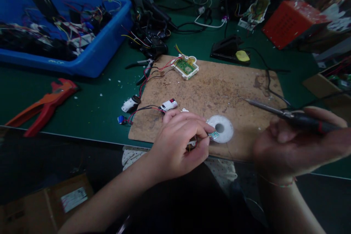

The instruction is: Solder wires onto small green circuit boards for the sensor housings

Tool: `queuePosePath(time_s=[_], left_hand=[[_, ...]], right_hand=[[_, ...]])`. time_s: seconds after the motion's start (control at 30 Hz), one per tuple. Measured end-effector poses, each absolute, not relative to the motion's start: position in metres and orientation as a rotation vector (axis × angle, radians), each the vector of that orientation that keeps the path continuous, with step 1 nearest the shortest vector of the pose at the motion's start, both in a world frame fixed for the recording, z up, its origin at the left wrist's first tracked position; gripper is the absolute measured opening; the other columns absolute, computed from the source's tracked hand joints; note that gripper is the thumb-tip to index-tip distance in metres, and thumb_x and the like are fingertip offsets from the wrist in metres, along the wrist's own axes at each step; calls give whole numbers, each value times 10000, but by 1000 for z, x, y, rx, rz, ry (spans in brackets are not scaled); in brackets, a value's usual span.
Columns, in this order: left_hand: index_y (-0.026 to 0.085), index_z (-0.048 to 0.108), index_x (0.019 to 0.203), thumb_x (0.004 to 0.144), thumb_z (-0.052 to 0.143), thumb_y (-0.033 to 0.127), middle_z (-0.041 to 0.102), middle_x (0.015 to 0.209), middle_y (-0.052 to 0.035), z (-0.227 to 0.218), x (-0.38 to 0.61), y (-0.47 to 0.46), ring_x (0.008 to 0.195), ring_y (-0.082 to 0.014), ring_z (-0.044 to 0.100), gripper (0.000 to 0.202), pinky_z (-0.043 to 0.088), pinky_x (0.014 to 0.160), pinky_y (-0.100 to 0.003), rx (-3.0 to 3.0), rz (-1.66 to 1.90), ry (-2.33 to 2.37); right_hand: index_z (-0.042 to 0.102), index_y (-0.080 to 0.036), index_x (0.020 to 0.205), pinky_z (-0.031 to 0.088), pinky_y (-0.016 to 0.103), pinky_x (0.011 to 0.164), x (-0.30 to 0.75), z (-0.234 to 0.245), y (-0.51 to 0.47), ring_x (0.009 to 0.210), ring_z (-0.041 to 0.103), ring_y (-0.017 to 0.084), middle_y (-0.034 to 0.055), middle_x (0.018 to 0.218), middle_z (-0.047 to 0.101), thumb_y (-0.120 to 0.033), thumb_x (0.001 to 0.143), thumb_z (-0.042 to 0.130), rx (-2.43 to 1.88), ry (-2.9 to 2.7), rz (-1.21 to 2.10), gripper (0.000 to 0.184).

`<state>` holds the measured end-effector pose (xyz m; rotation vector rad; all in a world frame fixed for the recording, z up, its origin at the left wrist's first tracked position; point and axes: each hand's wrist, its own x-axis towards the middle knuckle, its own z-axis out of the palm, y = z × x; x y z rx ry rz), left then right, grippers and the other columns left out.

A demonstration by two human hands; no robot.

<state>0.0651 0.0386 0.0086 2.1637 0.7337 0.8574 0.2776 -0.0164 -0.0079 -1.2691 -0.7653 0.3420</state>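
My left hand (183, 140) is closed, its thumb and forefinger pinching a small green circuit board (214, 135). The board sits over the near left part of a white solder spool (227, 127). Part of a white housing with wires shows under the left fingers. In my right hand (296, 146) is a soldering iron (296, 116), its tip pointing left above the brown board (246, 84), apart from the circuit board. Beside the left hand lies a white wired part (168, 105), with a black-and-white cylinder (131, 104) and a blue connector (121, 119) farther left.
A white housing with a green board (186, 67) lies at the brown board's far edge. Pliers (145, 69), an orange pipe cutter (46, 106) and a blue bin (90, 58) of wired parts are left. An iron stand with yellow sponge (242, 56) and red box (293, 22) stand back right.
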Motion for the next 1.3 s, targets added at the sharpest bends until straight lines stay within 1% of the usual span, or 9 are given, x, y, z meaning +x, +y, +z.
queuePosePath(time_s=[0.17, 0.33, 0.4, 0.53, 0.63, 0.73, 0.87, 1.1, 1.3], left_hand=[[232, 591, 862, 899, 674, 152, 802, 1063, 63, 10, 66, 39, 1082, -188, 714, 121, 334, 1093, -432, 2152, 843, 733], [236, 590, 863, 887, 671, 135, 797, 1071, 80, 11, 65, 38, 1101, -185, 704, 131, 336, 1083, -434, 2127, 845, 732], [236, 588, 862, 885, 667, 128, 795, 1074, 83, 10, 65, 38, 1103, -183, 701, 136, 335, 1079, -437, 2120, 852, 730], [237, 586, 871, 878, 669, 119, 792, 1074, 86, 9, 66, 38, 1096, -180, 700, 145, 337, 1060, -433, 2120, 868, 721], [235, 588, 872, 881, 676, 123, 794, 1065, 86, 8, 66, 37, 1086, -177, 702, 143, 335, 1061, -429, 2122, 872, 723], [230, 589, 867, 888, 677, 133, 795, 1072, 77, 7, 65, 38, 1090, -176, 701, 133, 337, 1072, -426, 2122, 875, 727], [227, 590, 861, 890, 667, 124, 800, 1063, 68, 7, 65, 39, 1079, -174, 706, 132, 350, 1060, -418, 2124, 881, 726], [230, 591, 865, 887, 671, 126, 796, 1075, 77, 8, 66, 38, 1085, -167, 702, 133, 350, 1073, -423, 2123, 874, 728], [228, 586, 856, 885, 671, 127, 797, 1064, 78, 8, 66, 37, 1074, -170, 708, 135, 361, 1045, -429, 2119, 882, 725]], right_hand=[[589, -249, 912, 415, 263, 438, 281, -7, -10, 522, 525, 130, -54, 664, 477, -518, 918, 603, -1195, -694, 258, 270], [528, -230, 687, 246, 256, 375, 284, -9, -4, 389, 254, 101, -99, 468, 248, -458, 938, 539, -1046, -719, 71, 340], [529, -232, 664, 237, 268, 371, 285, -11, -3, 395, 265, 113, -92, 454, 252, -444, 930, 533, -1052, -710, 58, 341], [532, -231, 656, 281, 280, 384, 288, -13, -3, 411, 329, 125, -77, 475, 289, -382, 893, 515, -1063, -704, 66, 281], [525, -221, 668, 254, 276, 372, 287, -14, -2, 420, 350, 116, -68, 524, 309, -323, 874, 513, -987, -749, 62, 230], [517, -213, 681, 235, 260, 370, 285, -13, 0, 424, 338, 96, -68, 567, 305, -325, 888, 540, -924, -812, 61, 237], [506, -211, 671, 241, 251, 373, 282, -12, 0, 417, 299, 86, -78, 543, 285, -355, 898, 575, -940, -892, 77, 277], [478, -216, 664, 251, 253, 368, 277, -10, -1, 421, 316, 87, -74, 535, 325, -261, 813, 557, -977, -900, 45, 174], [470, -220, 634, 268, 259, 389, 274, -5, -4, 425, 352, 92, -70, 506, 363, -247, 775, 573, -1026, -923, 104, 176]])
